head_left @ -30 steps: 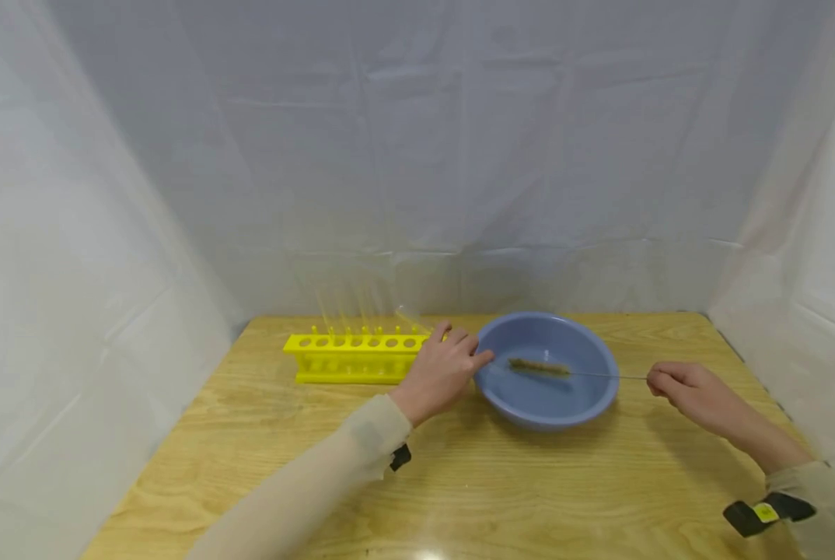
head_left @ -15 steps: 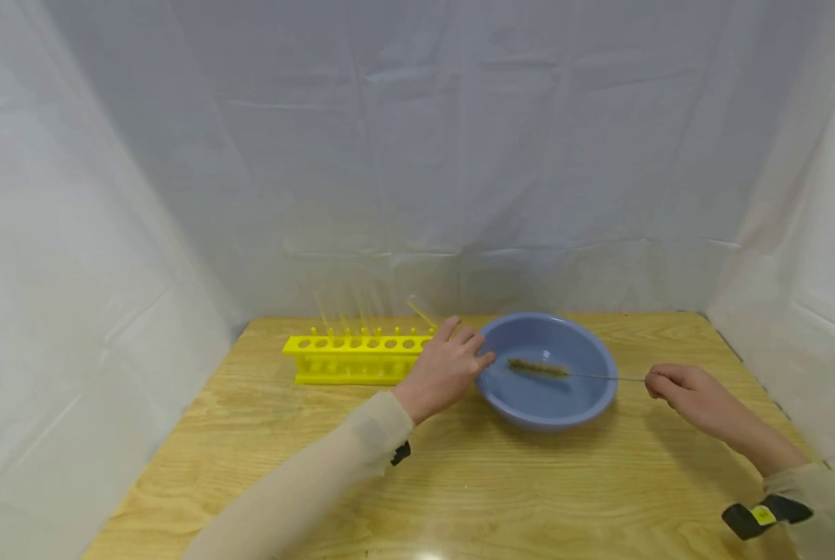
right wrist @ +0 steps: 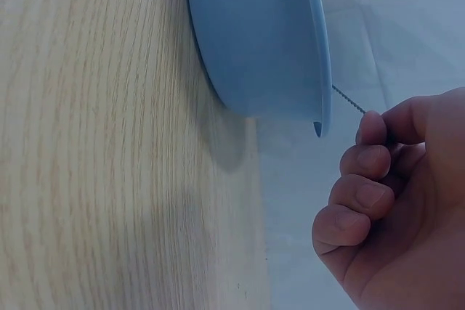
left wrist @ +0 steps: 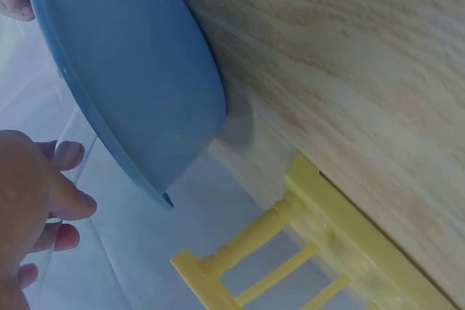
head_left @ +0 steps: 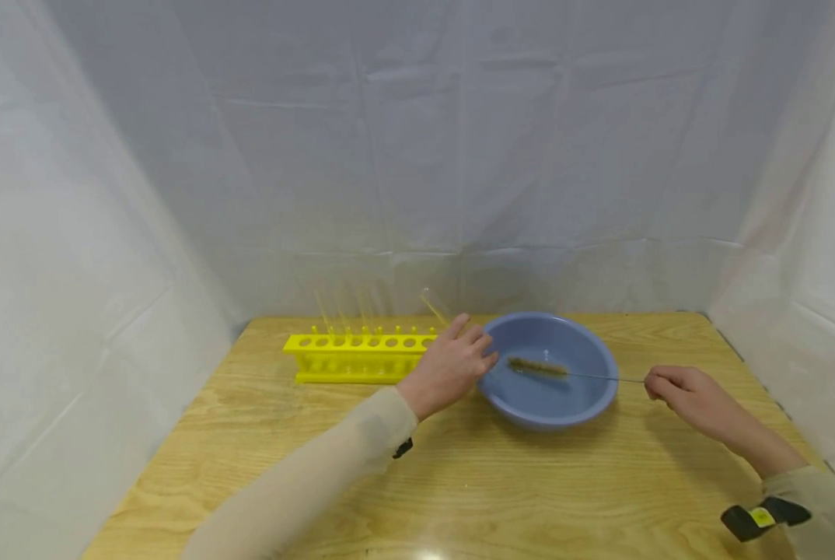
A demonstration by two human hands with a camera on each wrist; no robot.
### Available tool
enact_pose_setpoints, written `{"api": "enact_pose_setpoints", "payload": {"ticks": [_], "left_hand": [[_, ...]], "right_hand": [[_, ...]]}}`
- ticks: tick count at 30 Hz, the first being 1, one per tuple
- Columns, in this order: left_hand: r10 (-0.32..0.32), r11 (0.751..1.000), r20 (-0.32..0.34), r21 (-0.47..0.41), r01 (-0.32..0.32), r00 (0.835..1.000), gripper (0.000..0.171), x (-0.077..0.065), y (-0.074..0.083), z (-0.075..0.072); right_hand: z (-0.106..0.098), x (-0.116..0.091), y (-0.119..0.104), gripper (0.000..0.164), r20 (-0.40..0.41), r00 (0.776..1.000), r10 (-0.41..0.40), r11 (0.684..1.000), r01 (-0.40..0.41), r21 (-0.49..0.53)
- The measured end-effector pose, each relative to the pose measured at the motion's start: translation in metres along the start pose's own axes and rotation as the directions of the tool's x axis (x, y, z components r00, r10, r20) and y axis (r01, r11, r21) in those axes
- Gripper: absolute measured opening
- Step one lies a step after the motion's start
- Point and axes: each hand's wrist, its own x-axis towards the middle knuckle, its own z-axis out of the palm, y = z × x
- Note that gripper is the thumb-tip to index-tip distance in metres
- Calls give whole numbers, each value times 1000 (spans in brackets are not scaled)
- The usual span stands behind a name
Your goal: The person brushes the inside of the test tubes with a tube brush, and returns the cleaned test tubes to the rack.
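My left hand [head_left: 452, 365] grips a clear glass test tube [head_left: 434, 306] at the left rim of the blue basin [head_left: 546, 412]. One end of the tube slants up and left past the knuckles; in the left wrist view the fingers and thumb curl round it. Over the basin lies the bristle head of a test tube brush [head_left: 538, 368], its tip pointing toward the left hand. To the right of the rim, my right hand [head_left: 693, 397] pinches the brush's thin twisted wire handle [right wrist: 349, 99], the other fingers curled in.
A yellow test tube rack [head_left: 358, 359] stands left of the basin, partly behind the left hand. Several clear test tubes [head_left: 323, 313] lean up from its left half. White sheeting [head_left: 417, 155] walls in the wooden table [head_left: 515, 490] at the back and sides.
The raised end of the test tube has swung right and up as the left hand shifts slightly right. Right hand and brush stay almost in place.
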Motion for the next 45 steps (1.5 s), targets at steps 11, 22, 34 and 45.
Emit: {"api": "enact_pose_setpoints", "payload": {"ticks": [11,22,34,45], "left_hand": [[9,1000,15,-7,-9,1000,18,0,1,-1],[-81,992,14,-95,82,997,24,-4,2,0],[-395,887,-141,-314,338,908,28,-12,-7,0],[-614,707,-125,-526,473,779,29,-26,-30,1]], "right_hand": [[1,1,2,32,5,1000,12,1000,-12,-9],[2,-1,5,33,6,1000,19,1000,-19,-4],[2,0,5,33,11,998,67,998,-67,-9],[3,0,5,33,3,999,42,999,-42,-2]]}}
